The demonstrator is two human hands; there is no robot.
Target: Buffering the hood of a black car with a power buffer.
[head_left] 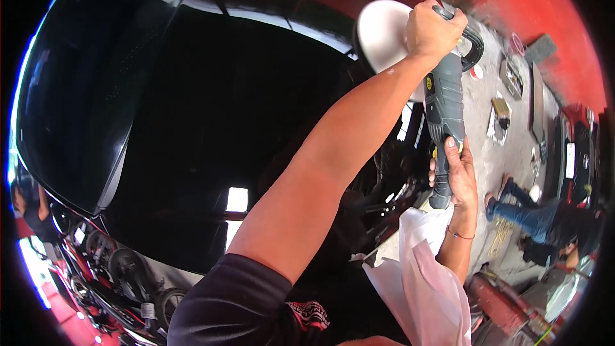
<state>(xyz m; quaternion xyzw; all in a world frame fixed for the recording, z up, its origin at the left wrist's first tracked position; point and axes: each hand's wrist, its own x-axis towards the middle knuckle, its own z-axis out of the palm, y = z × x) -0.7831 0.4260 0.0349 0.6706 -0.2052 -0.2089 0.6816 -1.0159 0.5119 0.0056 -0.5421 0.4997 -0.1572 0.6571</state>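
Both my hands are closed on a dark grey polisher [446,99], which lies lengthwise at the right side of a glossy black car panel [211,122]. At its head end, my left hand [432,31] grips the black loop handle [473,48]. My right hand [461,176] wraps the rear grip, palm up. The round white pad [382,32] looks blurred and faces the curved edge of the car body; I cannot tell whether it touches. A thin white cloth or sheet [419,275] hangs just below my right hand.
At right on the concrete floor are a metal tray [512,77], a sponge-like block [501,110] and a red-and-white lid [476,72]. A person in jeans [532,211] is bent low near another vehicle [580,154]. Motorbikes [122,275] and another person [41,218] are at lower left.
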